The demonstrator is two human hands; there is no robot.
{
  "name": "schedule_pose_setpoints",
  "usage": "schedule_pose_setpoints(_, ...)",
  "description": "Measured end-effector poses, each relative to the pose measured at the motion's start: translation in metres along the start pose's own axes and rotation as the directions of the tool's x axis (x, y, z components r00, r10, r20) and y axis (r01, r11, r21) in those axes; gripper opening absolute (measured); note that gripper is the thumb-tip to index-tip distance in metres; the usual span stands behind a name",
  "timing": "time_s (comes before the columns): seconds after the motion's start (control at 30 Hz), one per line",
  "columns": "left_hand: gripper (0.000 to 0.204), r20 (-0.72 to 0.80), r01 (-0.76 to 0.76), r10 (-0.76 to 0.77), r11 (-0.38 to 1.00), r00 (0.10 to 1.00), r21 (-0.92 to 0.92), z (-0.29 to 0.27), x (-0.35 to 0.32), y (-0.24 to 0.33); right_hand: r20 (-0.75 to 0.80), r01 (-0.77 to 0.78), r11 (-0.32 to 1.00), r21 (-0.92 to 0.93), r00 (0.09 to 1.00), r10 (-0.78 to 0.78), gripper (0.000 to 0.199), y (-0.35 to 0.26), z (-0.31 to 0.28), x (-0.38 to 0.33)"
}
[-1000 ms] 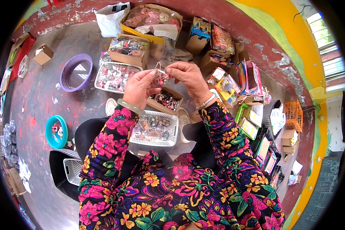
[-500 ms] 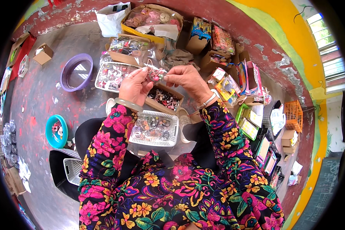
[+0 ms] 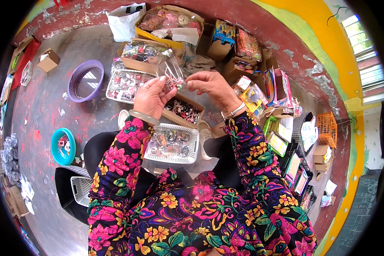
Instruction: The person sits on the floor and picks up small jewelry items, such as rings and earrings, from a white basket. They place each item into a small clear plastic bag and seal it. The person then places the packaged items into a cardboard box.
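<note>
Grey concrete floor (image 3: 64, 106) underneath, flecked with red paint. Big open cardboard box (image 3: 168, 23) up by the red wall, packed with pale pink pieces. Purple round basin (image 3: 86, 81) off to the left, teal bowl (image 3: 63, 146) lower left. Metal tray (image 3: 126, 85) of small trinkets just past the hands, white slatted basket (image 3: 173, 144) on the lap, filled with small wrapped items. Small cardboard box (image 3: 184, 112) of dark bits between basket and hands. Left hand (image 3: 151, 96) raised above that box, fingers curled, pinching a clear plastic bag (image 3: 170, 68) at its lower end, bag standing upward. Right hand (image 3: 211, 85) just beside, thumb and forefinger nipped narrow on a small trinket (image 3: 179, 84) at the bag's mouth. Too small to tell its kind.
</note>
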State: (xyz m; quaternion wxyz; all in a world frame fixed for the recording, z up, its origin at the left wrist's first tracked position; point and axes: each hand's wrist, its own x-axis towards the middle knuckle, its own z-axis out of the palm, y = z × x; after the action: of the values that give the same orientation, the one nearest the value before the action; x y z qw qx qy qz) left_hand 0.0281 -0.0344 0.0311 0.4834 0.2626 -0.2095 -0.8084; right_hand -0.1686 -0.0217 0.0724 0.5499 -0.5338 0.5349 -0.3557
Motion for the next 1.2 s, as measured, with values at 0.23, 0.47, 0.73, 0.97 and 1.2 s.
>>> schedule_pose_setpoints(0.23, 0.018, 0.077, 0.019, -0.028, 0.993, 0.997, 0.119, 0.008, -0.004, -0.01, -0.079, 0.127, 0.992, 0.013, 0.989, -0.126, 0.017, 0.005, 0.005, 0.003)
schedule_pose_setpoints(0.47, 0.023, 0.05, 0.061, -0.071, 0.981, 0.996, 0.185, 0.011, -0.004, 0.001, -0.068, 0.116, 0.986, 0.123, 0.992, -0.108, 0.016, 0.004, 0.004, 0.0)
schedule_pose_setpoints(0.73, 0.021, 0.0, -0.01, 0.011, 0.976, 1.0, 0.219, 0.013, -0.005, 0.009, 0.022, 0.017, 0.986, 0.163, 1.0, -0.021, 0.016, 0.0, 0.009, -0.003)
schedule_pose_setpoints(0.97, 0.018, 0.129, -0.067, 0.043, 0.981, 0.991, 0.183, 0.008, -0.001, -0.001, -0.127, 0.121, 0.983, 0.141, 0.986, -0.103, 0.016, -0.003, 0.012, -0.001)
schedule_pose_setpoints(1.2, 0.018, 0.098, -0.038, 0.016, 0.973, 0.995, 0.229, 0.011, -0.004, -0.002, -0.134, 0.147, 0.964, 0.222, 0.984, -0.12, 0.015, 0.002, 0.007, -0.001)
